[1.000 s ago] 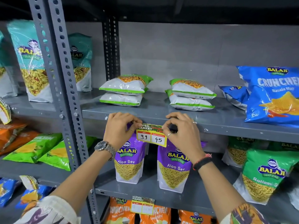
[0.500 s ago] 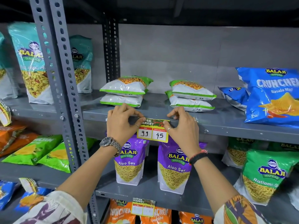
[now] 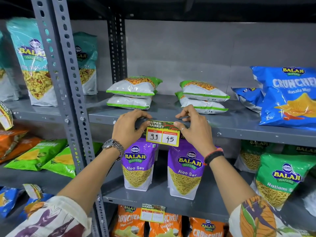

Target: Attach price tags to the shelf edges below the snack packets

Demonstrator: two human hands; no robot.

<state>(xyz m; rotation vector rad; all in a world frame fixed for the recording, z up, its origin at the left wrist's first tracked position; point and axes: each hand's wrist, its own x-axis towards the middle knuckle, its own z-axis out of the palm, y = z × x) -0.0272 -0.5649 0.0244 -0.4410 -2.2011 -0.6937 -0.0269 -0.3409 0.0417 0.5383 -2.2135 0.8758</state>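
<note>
A yellow price tag (image 3: 162, 134) reading 99 and 45 hangs against the front edge of the grey upper shelf (image 3: 239, 130), below two stacks of white-and-green snack packets (image 3: 132, 93). My left hand (image 3: 129, 129) pinches the tag's top left corner against the edge. My right hand (image 3: 193, 127) pinches its top right corner, fingers curled over the shelf lip. Two purple Aloo Sev packets (image 3: 138, 165) stand on the shelf beneath, partly behind the tag and my hands.
A second price tag (image 3: 152, 213) hangs on the lower shelf edge above orange packets. Blue Crunchem bags (image 3: 289, 98) lie at right, green Ratlami packets (image 3: 280, 180) below them. A perforated grey upright (image 3: 68, 93) stands at left, with teal packets (image 3: 33, 64) behind it.
Both hands have raised the tag from just below the shelf edge up onto it. The fingers now curl over the shelf lip and press the tag's top strip against the metal.
</note>
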